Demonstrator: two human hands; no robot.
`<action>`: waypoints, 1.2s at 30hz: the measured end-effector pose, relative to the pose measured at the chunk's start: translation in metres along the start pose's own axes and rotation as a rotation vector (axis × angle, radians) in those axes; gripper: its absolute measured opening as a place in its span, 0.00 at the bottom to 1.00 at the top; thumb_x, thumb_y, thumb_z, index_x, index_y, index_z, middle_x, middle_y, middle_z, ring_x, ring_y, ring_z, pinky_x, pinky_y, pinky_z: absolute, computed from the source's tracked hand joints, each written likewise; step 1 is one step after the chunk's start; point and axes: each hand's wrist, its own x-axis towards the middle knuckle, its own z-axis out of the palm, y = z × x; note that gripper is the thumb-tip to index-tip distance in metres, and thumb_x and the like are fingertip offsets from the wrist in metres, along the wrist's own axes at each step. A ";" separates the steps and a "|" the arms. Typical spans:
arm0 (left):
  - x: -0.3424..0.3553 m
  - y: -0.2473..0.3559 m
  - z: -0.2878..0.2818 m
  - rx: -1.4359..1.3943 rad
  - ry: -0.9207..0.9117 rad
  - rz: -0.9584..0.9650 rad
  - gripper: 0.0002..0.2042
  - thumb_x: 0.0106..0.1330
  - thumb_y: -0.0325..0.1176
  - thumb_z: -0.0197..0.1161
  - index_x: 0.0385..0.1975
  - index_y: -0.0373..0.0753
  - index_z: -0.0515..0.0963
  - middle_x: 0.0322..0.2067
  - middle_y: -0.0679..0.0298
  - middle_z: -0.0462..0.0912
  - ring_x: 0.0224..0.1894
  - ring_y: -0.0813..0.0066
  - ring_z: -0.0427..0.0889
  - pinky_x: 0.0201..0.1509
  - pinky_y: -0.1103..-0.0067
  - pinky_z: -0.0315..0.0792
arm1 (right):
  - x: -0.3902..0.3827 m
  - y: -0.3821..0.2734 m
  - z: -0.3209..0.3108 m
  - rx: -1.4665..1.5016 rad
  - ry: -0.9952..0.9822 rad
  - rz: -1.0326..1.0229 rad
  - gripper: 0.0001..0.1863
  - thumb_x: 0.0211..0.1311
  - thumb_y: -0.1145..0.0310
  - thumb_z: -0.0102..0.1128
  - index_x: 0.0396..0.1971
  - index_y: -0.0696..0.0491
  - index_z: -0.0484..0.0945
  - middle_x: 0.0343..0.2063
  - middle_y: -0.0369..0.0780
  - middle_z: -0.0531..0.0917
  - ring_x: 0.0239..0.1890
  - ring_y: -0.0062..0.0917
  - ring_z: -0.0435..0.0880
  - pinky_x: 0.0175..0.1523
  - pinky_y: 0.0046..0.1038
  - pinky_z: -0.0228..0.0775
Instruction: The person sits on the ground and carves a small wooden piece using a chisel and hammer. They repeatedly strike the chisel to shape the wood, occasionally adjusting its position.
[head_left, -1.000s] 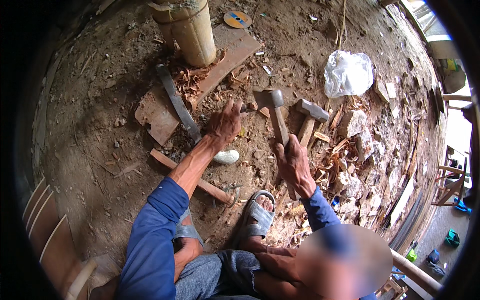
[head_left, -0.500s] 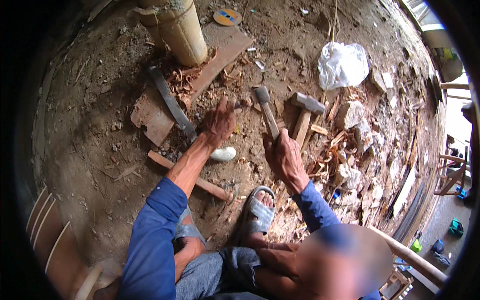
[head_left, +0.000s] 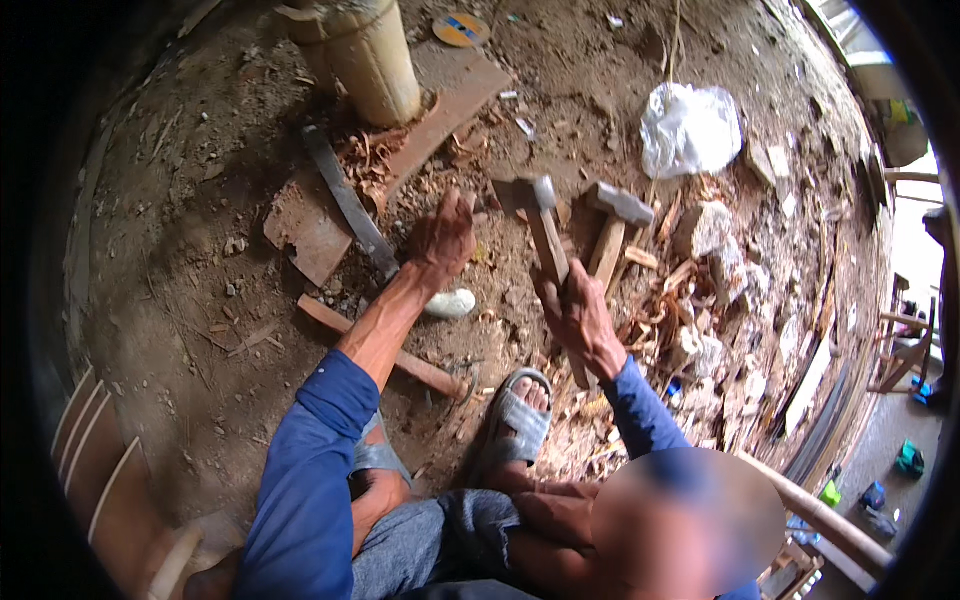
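My right hand (head_left: 583, 318) is closed round the wooden handle of a hatchet (head_left: 527, 196), its metal head raised with the flat blade pointing left. Left of it, my left hand (head_left: 443, 235) has its fingers curled together; whatever they may hold is too small or hidden to name. A long machete (head_left: 345, 200) with a pale handle (head_left: 450, 304) lies on the ground beneath and beside my left forearm. Just beyond my right hand rests a sledgehammer (head_left: 622, 206) with a wooden handle. Passing under my left forearm is a wooden-handled tool (head_left: 430, 375) on the dirt.
A thick round post (head_left: 375, 75) stands on a flat board (head_left: 450, 105) among wood shavings. A clear plastic bag (head_left: 690, 130) lies at the far right, near stones (head_left: 703, 230) and wood chips. An orange disc (head_left: 461, 30) lies farther back. My sandalled foot (head_left: 522, 415) is close in front.
The hatchet in my right hand has turned, so its flat blade now shows to the left. My left hand stays near the same place, its fingers slightly shifted.
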 end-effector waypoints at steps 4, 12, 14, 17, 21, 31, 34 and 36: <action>-0.001 -0.003 0.010 -0.034 0.058 0.038 0.13 0.72 0.38 0.59 0.47 0.36 0.72 0.41 0.52 0.75 0.26 0.56 0.84 0.22 0.66 0.78 | -0.003 -0.015 -0.015 0.079 0.242 -0.231 0.13 0.67 0.64 0.62 0.34 0.58 0.71 0.18 0.48 0.77 0.17 0.40 0.78 0.23 0.40 0.66; -0.004 -0.001 0.008 0.035 0.032 0.034 0.11 0.71 0.33 0.58 0.48 0.36 0.70 0.43 0.51 0.74 0.22 0.62 0.82 0.17 0.69 0.77 | 0.006 0.000 0.013 0.075 0.146 -0.116 0.13 0.68 0.65 0.59 0.35 0.59 0.70 0.15 0.47 0.76 0.15 0.43 0.75 0.21 0.41 0.63; -0.004 0.000 0.005 0.071 0.034 0.022 0.11 0.71 0.33 0.59 0.48 0.37 0.69 0.43 0.52 0.74 0.21 0.61 0.81 0.17 0.68 0.76 | 0.008 0.007 0.022 -0.085 0.080 -0.081 0.14 0.67 0.65 0.61 0.35 0.60 0.67 0.14 0.51 0.75 0.15 0.49 0.75 0.22 0.44 0.65; -0.005 0.000 0.004 -0.016 0.065 0.076 0.14 0.70 0.36 0.61 0.47 0.39 0.66 0.40 0.54 0.73 0.19 0.59 0.79 0.17 0.67 0.77 | 0.009 0.005 0.024 -0.117 0.095 -0.039 0.15 0.66 0.66 0.61 0.34 0.60 0.66 0.15 0.54 0.75 0.17 0.52 0.77 0.24 0.47 0.67; -0.002 -0.003 0.008 -0.027 0.161 0.117 0.13 0.71 0.37 0.61 0.47 0.40 0.66 0.37 0.54 0.72 0.25 0.56 0.82 0.20 0.67 0.78 | 0.015 -0.015 0.005 -0.041 0.026 -0.053 0.13 0.67 0.66 0.60 0.34 0.58 0.67 0.16 0.49 0.78 0.16 0.41 0.79 0.23 0.43 0.71; -0.003 -0.005 0.011 -0.034 0.107 0.057 0.12 0.72 0.38 0.59 0.46 0.38 0.69 0.42 0.53 0.75 0.23 0.54 0.83 0.21 0.65 0.78 | 0.004 -0.003 0.008 -0.308 0.068 -0.196 0.09 0.71 0.70 0.55 0.37 0.61 0.73 0.21 0.48 0.79 0.18 0.36 0.78 0.25 0.33 0.69; -0.004 -0.004 0.011 0.104 0.021 0.007 0.21 0.64 0.31 0.65 0.54 0.35 0.68 0.50 0.49 0.73 0.22 0.60 0.82 0.20 0.70 0.78 | 0.016 0.015 0.020 -0.133 0.081 -0.025 0.15 0.65 0.65 0.62 0.30 0.58 0.67 0.15 0.55 0.75 0.17 0.52 0.77 0.23 0.45 0.66; -0.006 -0.003 0.012 0.137 -0.021 0.013 0.23 0.62 0.31 0.66 0.56 0.35 0.68 0.51 0.48 0.73 0.22 0.59 0.83 0.20 0.69 0.78 | 0.016 0.024 0.022 -0.012 0.054 -0.015 0.15 0.66 0.64 0.61 0.31 0.58 0.66 0.15 0.54 0.76 0.18 0.56 0.76 0.23 0.47 0.66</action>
